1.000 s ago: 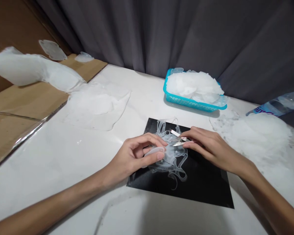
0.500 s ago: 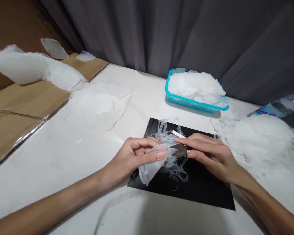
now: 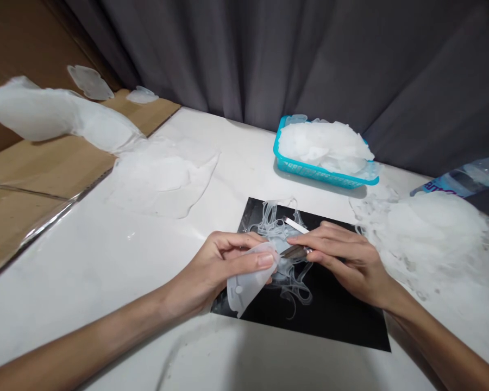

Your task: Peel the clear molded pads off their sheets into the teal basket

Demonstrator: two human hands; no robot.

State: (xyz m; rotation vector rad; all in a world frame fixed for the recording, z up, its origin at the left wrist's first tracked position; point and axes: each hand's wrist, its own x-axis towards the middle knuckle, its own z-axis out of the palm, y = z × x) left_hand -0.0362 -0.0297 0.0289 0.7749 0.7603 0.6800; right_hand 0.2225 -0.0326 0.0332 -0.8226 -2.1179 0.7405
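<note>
My left hand [image 3: 232,260] pinches a translucent white silicone-like piece [image 3: 248,288] with a small round hole, thumb on top and fingers beneath. In my right hand [image 3: 342,255] are small metal thread snips [image 3: 295,251], their blades closed together with the tips at the edge of the piece. A white stick-like tool [image 3: 295,224] also juts out from under the right fingers. Beneath both hands, thin clear trimmed strips [image 3: 299,288] lie tangled on a black sheet [image 3: 342,320].
A blue basket [image 3: 321,176] heaped with white translucent pieces stands at the back. To the right lie a pile of similar material [image 3: 440,228] and a plastic bottle [image 3: 464,176]. At left are a filled clear bag [image 3: 155,174] and cardboard [image 3: 44,168].
The snips' blades, apart before, have come together. The held piece has turned slightly, its lower end shifting down and left. Both hands stay nearly in place.
</note>
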